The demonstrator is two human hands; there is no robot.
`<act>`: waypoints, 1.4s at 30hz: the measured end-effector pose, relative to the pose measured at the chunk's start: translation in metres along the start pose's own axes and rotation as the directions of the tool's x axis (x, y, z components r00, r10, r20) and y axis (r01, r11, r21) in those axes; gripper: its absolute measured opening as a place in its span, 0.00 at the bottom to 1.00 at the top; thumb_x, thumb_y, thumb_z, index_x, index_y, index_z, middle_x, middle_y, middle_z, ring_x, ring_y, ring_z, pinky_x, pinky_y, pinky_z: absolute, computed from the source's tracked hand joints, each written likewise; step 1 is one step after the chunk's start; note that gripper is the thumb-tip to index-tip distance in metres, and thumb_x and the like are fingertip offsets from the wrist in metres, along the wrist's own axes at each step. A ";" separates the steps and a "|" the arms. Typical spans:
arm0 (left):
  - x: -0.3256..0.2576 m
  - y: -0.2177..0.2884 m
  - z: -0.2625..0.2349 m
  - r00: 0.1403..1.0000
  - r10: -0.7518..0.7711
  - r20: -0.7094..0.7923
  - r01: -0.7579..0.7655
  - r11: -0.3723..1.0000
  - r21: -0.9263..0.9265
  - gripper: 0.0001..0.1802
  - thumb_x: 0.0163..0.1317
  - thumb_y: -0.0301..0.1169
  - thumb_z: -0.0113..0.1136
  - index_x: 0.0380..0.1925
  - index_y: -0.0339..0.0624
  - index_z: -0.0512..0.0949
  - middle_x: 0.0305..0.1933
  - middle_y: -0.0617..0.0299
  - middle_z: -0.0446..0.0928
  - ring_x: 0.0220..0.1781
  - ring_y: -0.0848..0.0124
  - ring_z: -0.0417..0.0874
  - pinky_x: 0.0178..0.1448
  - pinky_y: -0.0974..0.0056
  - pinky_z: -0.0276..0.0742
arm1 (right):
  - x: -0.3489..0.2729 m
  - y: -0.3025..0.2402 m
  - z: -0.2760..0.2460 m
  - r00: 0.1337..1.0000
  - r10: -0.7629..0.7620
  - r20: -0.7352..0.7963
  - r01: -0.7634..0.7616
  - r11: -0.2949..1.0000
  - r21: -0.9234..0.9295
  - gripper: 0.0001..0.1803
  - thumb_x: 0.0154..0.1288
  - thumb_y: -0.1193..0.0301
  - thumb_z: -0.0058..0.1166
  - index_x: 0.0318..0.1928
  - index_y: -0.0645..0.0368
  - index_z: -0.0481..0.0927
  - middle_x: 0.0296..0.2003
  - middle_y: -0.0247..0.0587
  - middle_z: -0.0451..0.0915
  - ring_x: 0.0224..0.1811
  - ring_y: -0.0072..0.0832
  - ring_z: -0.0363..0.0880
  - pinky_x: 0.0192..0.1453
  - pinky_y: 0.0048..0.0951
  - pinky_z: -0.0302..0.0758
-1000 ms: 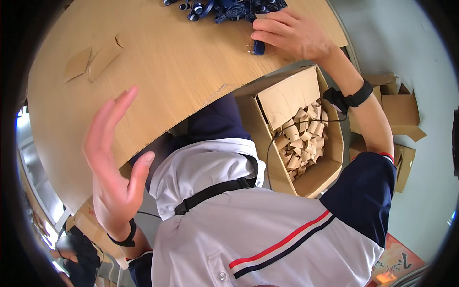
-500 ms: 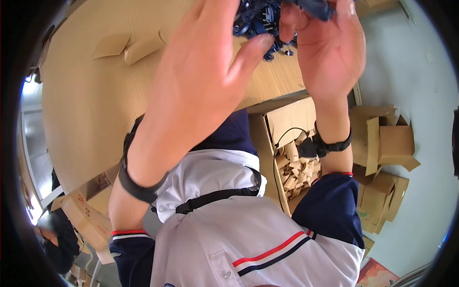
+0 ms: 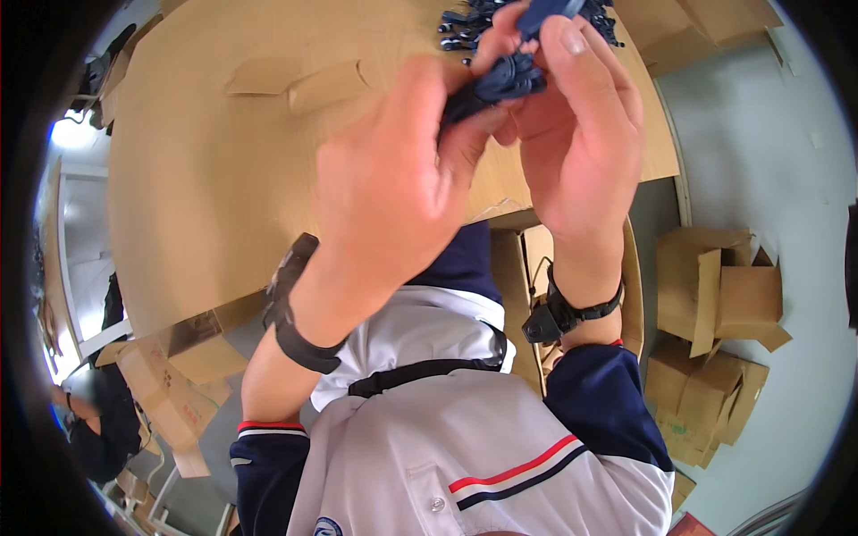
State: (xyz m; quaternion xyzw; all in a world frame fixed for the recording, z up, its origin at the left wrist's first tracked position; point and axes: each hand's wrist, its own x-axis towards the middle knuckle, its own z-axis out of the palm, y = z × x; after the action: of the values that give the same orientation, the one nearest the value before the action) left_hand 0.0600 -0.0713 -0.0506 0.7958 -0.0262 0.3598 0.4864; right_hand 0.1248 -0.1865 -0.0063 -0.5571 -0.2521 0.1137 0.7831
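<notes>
A dark, folded cable bundle (image 3: 511, 79) is gripped between my two hands over the table. My left hand (image 3: 384, 165) is closed on its near-left end, thumb pressed along it. The right hand (image 3: 581, 134) pinches at the bundle's right side, fingers curled; a dark blue, smooth block-like piece (image 3: 547, 12) shows at its fingertips, partly cut off by the upper edge. Whether that piece belongs to the bundle I cannot tell. Behind my hands lies a pile of dark cables with plugs (image 3: 460, 31) on the table.
Flattened cardboard pieces (image 3: 326, 87) lie on the wooden table (image 3: 206, 196). Below its edge stands an open carton (image 3: 633, 286). More cartons (image 3: 706, 286) are stacked by the right wall, others (image 3: 174, 384) at left. A person in dark clothes (image 3: 105, 420) is at the far left.
Both hands have come back toward me from the cable pile and closer together, now with the cable bundle between them. My left hand has closed from its spread pose.
</notes>
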 end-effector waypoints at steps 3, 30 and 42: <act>-0.011 -0.001 -0.005 0.999 0.026 0.043 -0.032 0.988 0.148 0.11 0.60 0.34 0.65 0.38 0.42 0.76 0.21 0.58 0.77 0.22 0.59 0.79 0.24 0.61 0.71 | -0.009 0.002 0.005 0.988 0.106 -0.111 -0.103 0.994 0.028 0.13 0.68 0.68 0.47 0.44 0.65 0.76 0.34 0.41 0.79 0.27 0.18 0.72 0.25 0.20 0.67; 0.018 -0.008 -0.039 0.930 -0.181 0.320 0.112 0.969 0.222 0.22 0.71 0.47 0.50 0.47 0.38 0.77 0.30 0.54 0.77 0.31 0.67 0.77 0.38 0.63 0.74 | -0.005 0.011 -0.025 0.941 0.335 -0.041 -0.337 0.925 -0.178 0.10 0.64 0.79 0.58 0.45 0.67 0.79 0.38 0.38 0.80 0.35 0.15 0.76 0.36 0.20 0.73; -0.005 -0.091 -0.047 0.886 -0.064 0.460 -0.308 0.661 0.685 0.18 0.61 0.38 0.61 0.47 0.41 0.74 0.54 0.54 0.70 0.53 0.53 0.76 0.49 0.52 0.78 | 0.031 0.001 -0.020 0.732 -0.640 0.236 0.664 0.590 -0.460 0.15 0.64 0.76 0.60 0.47 0.74 0.76 0.44 0.50 0.82 0.43 0.27 0.81 0.46 0.22 0.77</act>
State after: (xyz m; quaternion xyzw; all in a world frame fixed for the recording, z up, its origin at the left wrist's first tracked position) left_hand 0.0667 0.0128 -0.1097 0.9800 -0.0434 0.1793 0.0751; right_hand 0.1619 -0.1879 -0.0041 -0.6110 -0.4766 -0.2396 0.5848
